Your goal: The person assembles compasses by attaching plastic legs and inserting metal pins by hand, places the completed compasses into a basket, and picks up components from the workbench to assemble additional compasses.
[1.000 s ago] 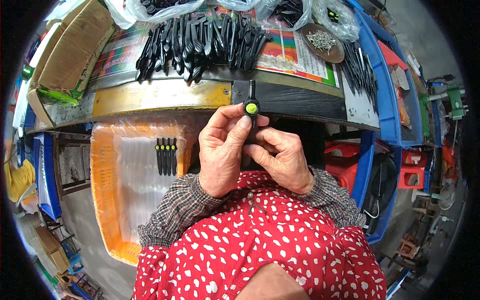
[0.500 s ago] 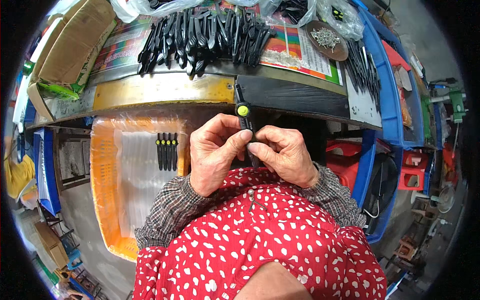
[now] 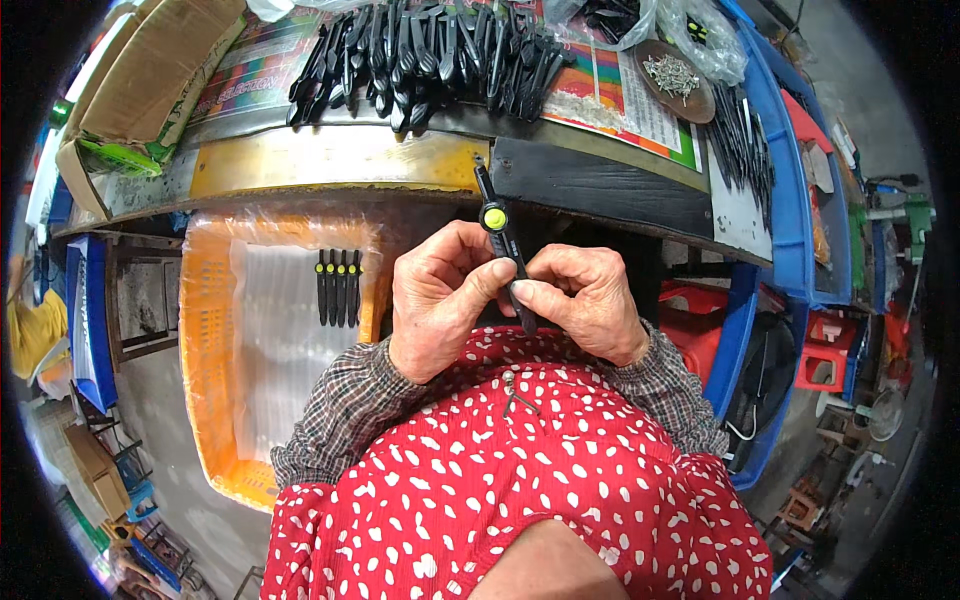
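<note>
A slim black tool with a round yellow-green button [image 3: 497, 220] stands nearly upright between my hands, its narrow tip pointing toward the bench edge. My left hand [image 3: 440, 298] pinches its lower body between thumb and bent fingers. From the other side, my right hand [image 3: 590, 305] presses its thumb and curled fingers to the same lower part. Beside my left hand, several like black tools with yellow-green buttons [image 3: 338, 288] lie in a row on clear plastic inside an orange basket [image 3: 205, 340].
Across the bench [image 3: 600, 190] lies a heap of black plastic parts [image 3: 420, 65]. Right of it are a brown dish [image 3: 699, 107] of small screws [image 3: 672, 76], thin black pieces [image 3: 738, 150] and a blue crate [image 3: 787, 180]. An open cardboard box [image 3: 150, 80] sits at the left.
The whole view has shifted slightly, moving bench and hands to the right in it. The tool leans a little more, its tip to the left; both hands keep their grip.
</note>
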{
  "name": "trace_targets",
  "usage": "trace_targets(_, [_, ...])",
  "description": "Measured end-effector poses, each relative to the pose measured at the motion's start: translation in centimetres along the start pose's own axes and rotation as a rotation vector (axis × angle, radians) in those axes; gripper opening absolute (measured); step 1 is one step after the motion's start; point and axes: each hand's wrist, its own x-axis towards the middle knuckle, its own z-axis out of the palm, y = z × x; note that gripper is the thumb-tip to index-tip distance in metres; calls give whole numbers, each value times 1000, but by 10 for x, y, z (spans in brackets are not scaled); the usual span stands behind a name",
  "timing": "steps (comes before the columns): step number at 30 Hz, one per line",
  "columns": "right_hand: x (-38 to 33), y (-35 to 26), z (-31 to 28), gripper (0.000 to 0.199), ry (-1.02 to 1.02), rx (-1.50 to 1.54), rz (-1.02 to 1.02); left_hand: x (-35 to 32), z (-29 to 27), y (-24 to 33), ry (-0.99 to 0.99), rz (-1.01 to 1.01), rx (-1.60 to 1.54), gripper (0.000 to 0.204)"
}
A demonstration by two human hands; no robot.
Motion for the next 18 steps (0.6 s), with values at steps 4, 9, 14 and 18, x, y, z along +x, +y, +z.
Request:
trace_targets(4, [1,0,5,7,33,94,52,2,0,-1,46,30,-37,9])
trace_targets(9, [2,12,5,7,85,-36,17,3,-3,-1,52,-4,-12,9])
trace_targets(14, [2,5,5,6,20,100,77,1,-3,-1,20,-28,-30,9])
trace_targets(18, [2,8,4,5,-1,124,99,0,-4,-4,1,-14,-39,9])
